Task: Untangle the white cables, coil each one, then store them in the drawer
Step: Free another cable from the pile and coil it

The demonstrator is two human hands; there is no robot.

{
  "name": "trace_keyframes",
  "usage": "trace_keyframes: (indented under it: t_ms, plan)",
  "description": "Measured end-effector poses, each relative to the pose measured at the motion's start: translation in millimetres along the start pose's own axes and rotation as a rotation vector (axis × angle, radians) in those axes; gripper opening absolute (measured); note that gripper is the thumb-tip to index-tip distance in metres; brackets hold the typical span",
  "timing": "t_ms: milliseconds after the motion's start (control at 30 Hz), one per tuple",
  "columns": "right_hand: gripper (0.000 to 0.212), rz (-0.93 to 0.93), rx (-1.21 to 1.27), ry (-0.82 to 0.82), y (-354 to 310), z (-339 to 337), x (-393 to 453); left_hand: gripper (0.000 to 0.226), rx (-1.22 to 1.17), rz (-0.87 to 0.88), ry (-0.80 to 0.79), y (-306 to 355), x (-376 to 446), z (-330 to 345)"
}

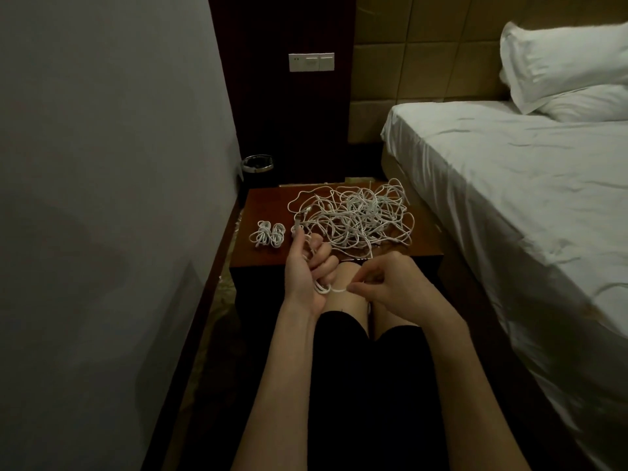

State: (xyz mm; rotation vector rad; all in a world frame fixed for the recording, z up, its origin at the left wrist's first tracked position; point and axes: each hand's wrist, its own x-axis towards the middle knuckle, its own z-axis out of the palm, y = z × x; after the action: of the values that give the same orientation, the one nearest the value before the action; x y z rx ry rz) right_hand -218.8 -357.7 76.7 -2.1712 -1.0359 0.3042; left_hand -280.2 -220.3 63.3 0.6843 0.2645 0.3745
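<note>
Head view, and we're mid-coil: our left hand has its grip curled round a cable looped across the palm, while our right hand pinches the free strand just beside it. Two finished coils sit on the tabletop, left of the big tangle. To do this well, we'd keep the loops even and feed slack gently so the pile doesn't knot tighter. Dim light blurs the connectors, and the drawer isn't visible from here.
</note>
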Motion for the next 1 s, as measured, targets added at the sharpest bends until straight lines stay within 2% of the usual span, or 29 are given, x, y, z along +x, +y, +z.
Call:
trace_keyframes:
  t_ms: [133, 233, 300, 400, 500, 600, 767, 900, 1000]
  plan:
    - [0.003, -0.045, 0.051, -0.054, -9.1, -6.5, -3.4, 0.049, 0.101, 0.017, 0.063, 4.0, -2.6, -1.3]
    - [0.007, -0.003, 0.168, -0.125, -6.3, -21.5, -9.6, 0.049, 0.052, 0.006, 0.094, 7.8, -2.8, -1.3]
    - [0.006, 0.031, 0.160, -0.138, -1.0, -30.4, -13.0, 0.049, 0.037, -0.002, 0.094, 8.8, -2.9, -0.4]
    - [0.007, -0.009, 0.166, -0.127, -2.9, -31.7, -14.5, 0.048, 0.128, -0.008, 0.086, 3.5, -2.0, 3.2]
    - [0.006, -0.118, 0.188, -0.111, -17.6, -17.3, -10.5, 0.049, 0.155, -0.035, 0.051, -3.7, 0.6, 7.5]
    - [0.005, -0.151, 0.149, 0.003, -22.1, 1.6, -3.5, 0.052, 0.158, -0.166, -0.015, -7.4, 1.3, 10.8]
    - [0.012, -0.130, 0.093, 0.169, -17.2, 6.2, 0.1, 0.061, 0.464, -0.263, -0.098, -10.1, 0.1, 7.2]
    - [0.014, -0.105, 0.084, 0.141, -13.8, 6.2, -0.7, 0.059, 0.585, -0.288, -0.135, -8.8, -2.9, 10.1]
    - [0.016, -0.067, 0.260, 0.041, -7.9, -5.9, -3.3, 0.050, 0.540, -0.318, -0.169, -5.8, -2.1, 5.3]
